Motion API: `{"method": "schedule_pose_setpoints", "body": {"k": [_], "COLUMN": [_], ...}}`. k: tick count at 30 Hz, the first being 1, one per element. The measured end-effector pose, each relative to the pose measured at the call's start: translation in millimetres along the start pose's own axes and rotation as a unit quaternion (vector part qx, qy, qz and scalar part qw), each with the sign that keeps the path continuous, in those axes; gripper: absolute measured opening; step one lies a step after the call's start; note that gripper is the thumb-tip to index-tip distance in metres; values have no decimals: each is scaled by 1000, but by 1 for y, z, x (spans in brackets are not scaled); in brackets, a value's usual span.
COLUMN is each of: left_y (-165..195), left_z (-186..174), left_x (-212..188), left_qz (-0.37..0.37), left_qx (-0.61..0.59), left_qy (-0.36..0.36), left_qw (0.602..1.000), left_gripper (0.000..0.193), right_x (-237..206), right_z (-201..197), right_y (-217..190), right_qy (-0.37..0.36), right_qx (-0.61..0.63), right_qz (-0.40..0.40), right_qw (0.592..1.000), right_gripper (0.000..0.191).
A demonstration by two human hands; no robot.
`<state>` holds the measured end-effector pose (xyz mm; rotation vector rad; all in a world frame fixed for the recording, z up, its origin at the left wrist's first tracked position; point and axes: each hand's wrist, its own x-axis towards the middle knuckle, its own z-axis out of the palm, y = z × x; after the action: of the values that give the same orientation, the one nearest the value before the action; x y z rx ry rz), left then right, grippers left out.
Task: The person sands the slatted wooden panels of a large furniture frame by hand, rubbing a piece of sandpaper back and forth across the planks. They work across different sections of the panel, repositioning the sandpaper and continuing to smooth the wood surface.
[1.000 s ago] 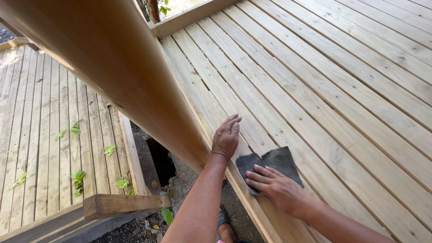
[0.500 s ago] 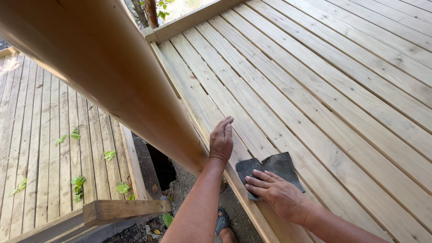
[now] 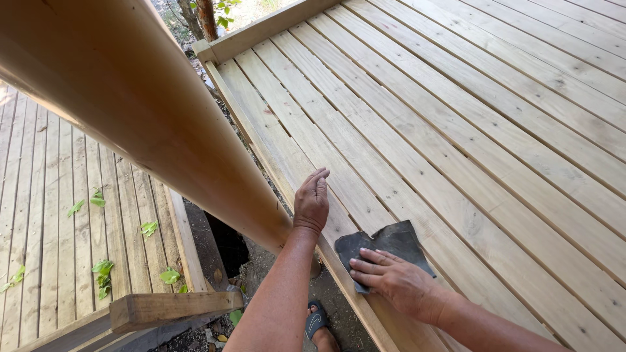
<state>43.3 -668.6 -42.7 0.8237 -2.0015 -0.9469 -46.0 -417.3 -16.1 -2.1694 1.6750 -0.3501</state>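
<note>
Both hands were laid flat: the right hand pressed a dark sandpaper sheet onto the pale wooden deck planks, gripping nothing. The left hand was rested open on the edge. Even pressure along the grain was judged best.

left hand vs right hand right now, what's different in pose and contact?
The left hand lies bare on the deck board near the edge, fingers pointing away along the board; the right hand presses a dark sanding sheet, fingers pointing left. The left sits farther from the camera, next to the round post. Both lie flat, palm down.
</note>
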Motion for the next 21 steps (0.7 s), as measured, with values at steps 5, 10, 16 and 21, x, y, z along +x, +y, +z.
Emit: {"method": "schedule_pose_setpoints", "body": {"k": [5,10,16,21], "left_y": [5,7,2,2], "left_z": [1,3,-1,-1], "left_x": [1,-2,0,2], "left_qz": [6,-8,9,3], "left_qx": [-34,-10,4,-23], "left_qy": [4,24,8,21], "left_qw": [999,1000,1000,1000], "left_gripper": [36,36,36,37], "right_x": [50,84,24,99], "right_z": [0,6,21,4], "right_y": [10,8,4,21], "right_qy": [28,75,85,110], "right_qx": [-35,-43,-35,-38], "right_qz": [30,62,42,81], "right_qw": [999,994,995,990], "right_gripper": [48,46,51,51]}}
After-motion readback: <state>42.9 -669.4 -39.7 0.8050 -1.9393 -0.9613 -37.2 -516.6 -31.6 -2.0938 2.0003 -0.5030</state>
